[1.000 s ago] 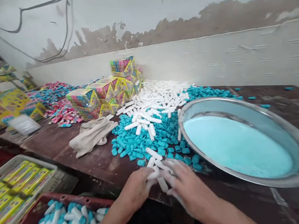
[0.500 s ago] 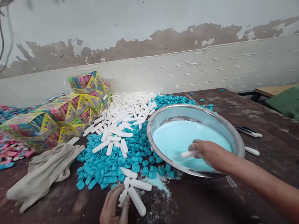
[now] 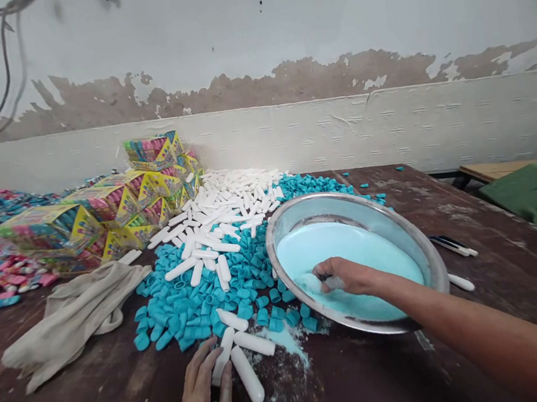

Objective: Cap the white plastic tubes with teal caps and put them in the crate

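Note:
A wide metal basin (image 3: pixel 435 265) holds pale blue powder (image 3: pixel 348 243). Down in that powder, my right hand (image 3: pixel 345 275) is closed around a white plastic tube (image 3: pixel 331 283), partly hidden by the fingers and powder. At the table's front, my left hand (image 3: pixel 205 390) has its fingers and thumb on either side of another white tube (image 3: pixel 223 355), which lies slanted. Beside it are a few more loose white tubes (image 3: pixel 248 375). Just beyond them spreads a heap of hollow blue caps (image 3: pixel 197 302), with a pile of white tubes (image 3: pixel 223 200) behind and partly on top.
Yellow display boxes (image 3: pixel 101 210) of colourful filled tubes are stacked at the left, near loose pink and blue ones (image 3: pixel 6 275). A grey cloth (image 3: pixel 75 312) lies in front. Right of the basin are a dark-and-white tool (image 3: pixel 452 246) and a single white tube (image 3: pixel 461 282).
My right hand has moved left and lower into the powder with its tube, and powder is mounded at the fingertips. My left hand stays by the same tube. The view has shifted slightly.

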### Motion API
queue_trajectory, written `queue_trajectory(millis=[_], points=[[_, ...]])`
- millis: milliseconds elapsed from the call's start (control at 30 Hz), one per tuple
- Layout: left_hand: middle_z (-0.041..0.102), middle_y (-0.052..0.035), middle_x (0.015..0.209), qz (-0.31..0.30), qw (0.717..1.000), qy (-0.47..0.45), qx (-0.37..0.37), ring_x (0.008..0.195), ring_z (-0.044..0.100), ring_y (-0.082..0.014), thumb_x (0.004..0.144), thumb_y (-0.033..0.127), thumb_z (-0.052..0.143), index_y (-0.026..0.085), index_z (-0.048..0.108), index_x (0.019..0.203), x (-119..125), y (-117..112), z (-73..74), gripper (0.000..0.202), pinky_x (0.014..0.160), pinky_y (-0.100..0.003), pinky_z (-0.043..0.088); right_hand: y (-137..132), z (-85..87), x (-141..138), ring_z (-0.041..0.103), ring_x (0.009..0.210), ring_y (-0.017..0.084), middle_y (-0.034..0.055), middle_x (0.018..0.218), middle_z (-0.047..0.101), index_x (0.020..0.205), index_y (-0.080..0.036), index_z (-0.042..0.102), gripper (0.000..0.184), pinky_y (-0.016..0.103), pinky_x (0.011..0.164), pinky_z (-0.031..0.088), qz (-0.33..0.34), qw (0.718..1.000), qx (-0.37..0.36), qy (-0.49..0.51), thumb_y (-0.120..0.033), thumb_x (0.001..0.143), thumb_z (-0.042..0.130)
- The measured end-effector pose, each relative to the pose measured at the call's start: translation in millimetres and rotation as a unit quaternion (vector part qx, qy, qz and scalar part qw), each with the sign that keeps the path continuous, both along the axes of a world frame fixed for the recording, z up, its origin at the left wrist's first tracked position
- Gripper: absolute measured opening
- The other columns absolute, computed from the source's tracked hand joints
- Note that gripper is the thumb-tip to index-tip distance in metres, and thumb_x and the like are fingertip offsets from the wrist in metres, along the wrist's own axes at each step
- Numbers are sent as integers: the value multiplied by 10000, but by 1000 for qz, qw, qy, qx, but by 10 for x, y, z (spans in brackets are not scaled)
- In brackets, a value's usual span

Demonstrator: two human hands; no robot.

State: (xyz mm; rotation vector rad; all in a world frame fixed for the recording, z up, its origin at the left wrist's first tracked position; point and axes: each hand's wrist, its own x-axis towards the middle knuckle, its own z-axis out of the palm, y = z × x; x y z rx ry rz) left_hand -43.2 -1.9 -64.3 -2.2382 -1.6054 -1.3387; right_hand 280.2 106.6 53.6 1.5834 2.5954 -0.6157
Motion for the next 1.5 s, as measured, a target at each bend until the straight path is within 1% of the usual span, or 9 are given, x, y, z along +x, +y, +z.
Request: queue_trajectory(millis=[133, 367, 500, 700, 800, 967, 1233, 1333, 1500], points=[[532, -114, 1126, 2, 1000, -7, 1, 1061, 520, -240, 850, 216, 490, 183, 512, 1072, 4, -8, 2, 225, 871, -391, 482, 29, 95, 183, 576, 709, 141, -24, 758, 651, 843, -164, 642, 216, 190, 608, 390, -2, 1000, -3, 1, -100, 702, 491], [530, -119, 1130, -9, 1000, -1, 1, 1064, 516, -241, 848, 208, 499, 171, 516, 1060, 7, 0, 0, 216, 865, -385, 480, -23, -43, 82, 590, 805, 293, 199, 780, 647, 686, -79, 637, 235, 368, 720, 395, -39, 992, 57, -102, 30, 687, 428], [533, -117, 1130, -6, 1000, -5, 1, 1067, 517, -241, 847, 207, 501, 177, 518, 1056, 12, 2, -1, 211, 869, -390, 481, -16, -124, -69, 609, 775, 252, 124, 772, 663, 740, -108, 646, 221, 304, 675, 419, -19, 996, 34, -80, 0, 683, 462], [533, -113, 1146, -2, 1000, 7, 3, 1069, 529, -243, 840, 210, 502, 193, 521, 1064, -22, 8, -44, 225, 863, -379, 498, 28, 49, 172, 608, 679, 127, -38, 735, 667, 815, -159, 638, 218, 163, 560, 419, 11, 1000, -24, -14, -61, 702, 479], [541, -109, 1147, -2, 1000, 19, 4, 1063, 541, -246, 831, 208, 512, 206, 524, 1068, -47, 18, -72, 238, 856, -373, 507, -9, 106, 268, 614, 701, 153, 0, 755, 670, 798, -158, 647, 223, 201, 603, 423, -12, 1000, 6, -26, -48, 700, 479], [566, -103, 1118, 5, 1000, -4, 17, 1032, 565, -242, 837, 243, 505, 202, 551, 1041, -12, 19, -33, 213, 849, -368, 514, -70, -14, 100, 603, 807, 316, 209, 759, 642, 672, -63, 634, 229, 379, 709, 399, -59, 992, 65, -92, 28, 691, 425], [578, -101, 1112, 2, 1000, -8, 22, 1032, 567, -237, 833, 231, 510, 196, 567, 1022, -24, -4, -17, 201, 849, -359, 511, 18, -44, 24, 571, 697, 186, 10, 668, 625, 686, -137, 606, 145, 221, 592, 399, -32, 999, -22, 32, -76, 612, 497], [577, -95, 1113, -22, 1000, -6, 21, 1030, 566, -231, 830, 223, 517, 209, 559, 1035, 51, 0, 152, 210, 830, -339, 513, 8, 26, 213, 532, 645, 139, -26, 630, 582, 676, -146, 577, 129, 191, 563, 396, -47, 992, -45, 107, -115, 604, 475], [616, -66, 1062, -134, 991, 4, 3, 1025, 559, -209, 845, 207, 495, 230, 543, 1096, 697, 225, 855, 256, 842, -315, 472, -104, 48, 410, 486, 623, 122, -33, 629, 538, 663, -159, 546, 123, 196, 578, 383, -89, 976, -15, 198, -130, 581, 460]])
